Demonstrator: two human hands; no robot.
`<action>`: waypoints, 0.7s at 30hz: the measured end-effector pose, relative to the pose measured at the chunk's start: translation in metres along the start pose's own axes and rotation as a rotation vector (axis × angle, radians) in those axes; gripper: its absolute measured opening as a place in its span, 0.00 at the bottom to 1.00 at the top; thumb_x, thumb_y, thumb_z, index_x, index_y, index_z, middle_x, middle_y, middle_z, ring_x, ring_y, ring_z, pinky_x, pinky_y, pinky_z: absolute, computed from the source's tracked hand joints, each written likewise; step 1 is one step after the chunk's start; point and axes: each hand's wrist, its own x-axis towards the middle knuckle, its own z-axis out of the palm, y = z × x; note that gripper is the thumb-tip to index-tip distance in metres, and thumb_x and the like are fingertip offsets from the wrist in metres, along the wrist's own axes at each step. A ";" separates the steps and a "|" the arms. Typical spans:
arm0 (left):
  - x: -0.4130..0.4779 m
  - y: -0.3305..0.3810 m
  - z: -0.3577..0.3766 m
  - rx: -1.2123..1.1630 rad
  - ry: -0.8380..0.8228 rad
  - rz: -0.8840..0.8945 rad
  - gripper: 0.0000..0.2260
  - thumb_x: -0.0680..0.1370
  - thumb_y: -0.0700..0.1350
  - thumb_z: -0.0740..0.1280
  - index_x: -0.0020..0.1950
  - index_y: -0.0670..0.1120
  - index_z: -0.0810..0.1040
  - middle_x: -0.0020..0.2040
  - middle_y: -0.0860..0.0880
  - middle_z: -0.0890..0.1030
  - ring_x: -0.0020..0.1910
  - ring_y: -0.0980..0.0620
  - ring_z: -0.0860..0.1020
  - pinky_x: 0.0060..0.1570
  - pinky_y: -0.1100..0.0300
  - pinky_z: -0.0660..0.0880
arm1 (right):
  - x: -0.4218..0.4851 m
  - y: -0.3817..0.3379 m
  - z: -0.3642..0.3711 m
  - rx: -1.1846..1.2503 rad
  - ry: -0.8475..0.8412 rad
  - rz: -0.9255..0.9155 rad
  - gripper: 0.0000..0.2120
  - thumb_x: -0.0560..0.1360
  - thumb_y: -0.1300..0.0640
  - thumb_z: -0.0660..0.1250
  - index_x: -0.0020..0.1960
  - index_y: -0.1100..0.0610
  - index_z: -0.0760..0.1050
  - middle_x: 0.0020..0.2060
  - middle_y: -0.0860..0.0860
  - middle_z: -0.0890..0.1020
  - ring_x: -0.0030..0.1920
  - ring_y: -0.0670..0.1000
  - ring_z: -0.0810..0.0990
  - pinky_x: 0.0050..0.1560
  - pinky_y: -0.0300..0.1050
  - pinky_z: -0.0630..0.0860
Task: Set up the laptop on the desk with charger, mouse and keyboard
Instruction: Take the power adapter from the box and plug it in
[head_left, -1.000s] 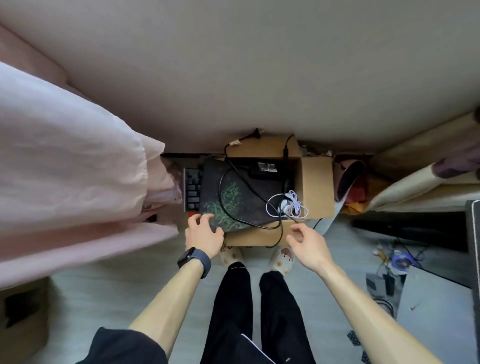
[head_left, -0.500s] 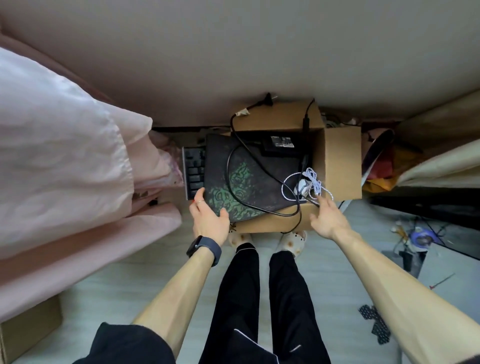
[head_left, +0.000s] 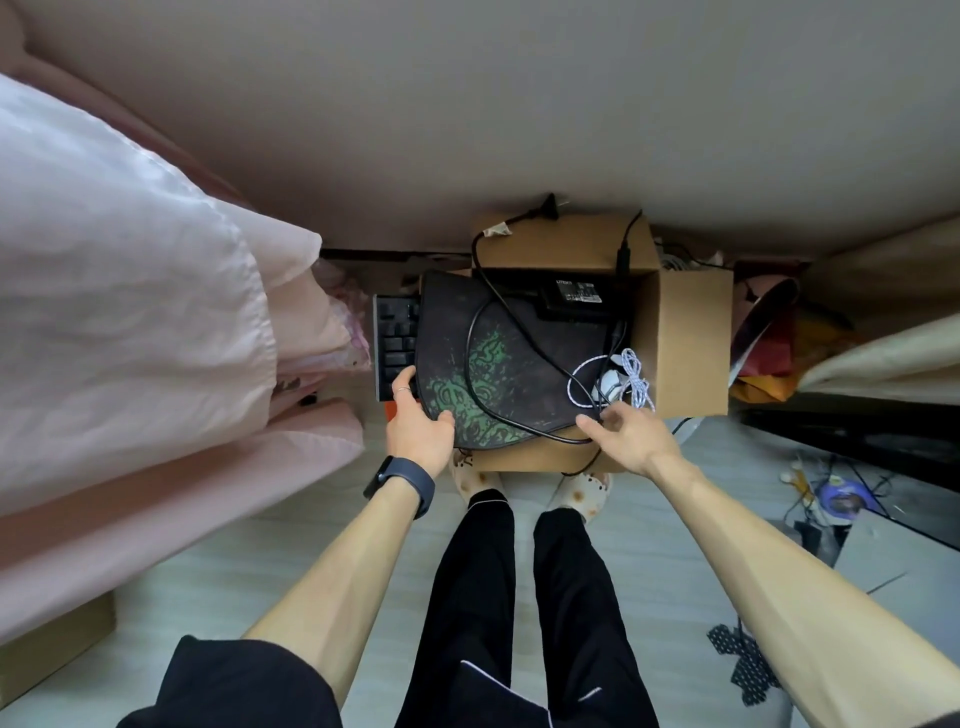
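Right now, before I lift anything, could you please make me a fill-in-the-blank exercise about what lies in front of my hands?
1. The left hand grips the mouse pad, whose pattern is ____.
2. The keyboard sticks out from under the pad's ____ side.
3. The black charger lies in a cardboard ____.
4. The mouse with the braided cable is ____ in colour.

Missing words: green; left; box; white.

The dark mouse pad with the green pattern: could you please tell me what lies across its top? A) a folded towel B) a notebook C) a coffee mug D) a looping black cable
D: a black cable loops across the mouse pad, whose near edge the left hand grips.
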 end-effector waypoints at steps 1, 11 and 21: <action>-0.001 0.000 0.001 0.008 0.002 0.005 0.30 0.79 0.41 0.65 0.76 0.56 0.55 0.42 0.46 0.79 0.33 0.51 0.76 0.28 0.60 0.67 | 0.002 -0.005 0.004 0.033 0.005 0.000 0.24 0.73 0.31 0.65 0.56 0.49 0.78 0.57 0.52 0.79 0.54 0.51 0.78 0.54 0.50 0.77; -0.005 -0.003 0.001 0.076 -0.023 -0.009 0.34 0.79 0.38 0.64 0.78 0.57 0.50 0.35 0.53 0.72 0.40 0.39 0.80 0.39 0.48 0.78 | -0.026 -0.030 0.031 0.289 0.068 0.148 0.25 0.67 0.65 0.60 0.63 0.54 0.74 0.67 0.54 0.66 0.53 0.59 0.81 0.60 0.53 0.78; -0.018 0.002 -0.007 0.177 -0.095 -0.028 0.27 0.79 0.43 0.65 0.76 0.50 0.60 0.68 0.42 0.69 0.52 0.42 0.76 0.52 0.54 0.72 | -0.115 -0.035 -0.012 0.534 0.079 0.134 0.25 0.70 0.71 0.59 0.64 0.55 0.75 0.45 0.47 0.81 0.45 0.53 0.87 0.57 0.53 0.82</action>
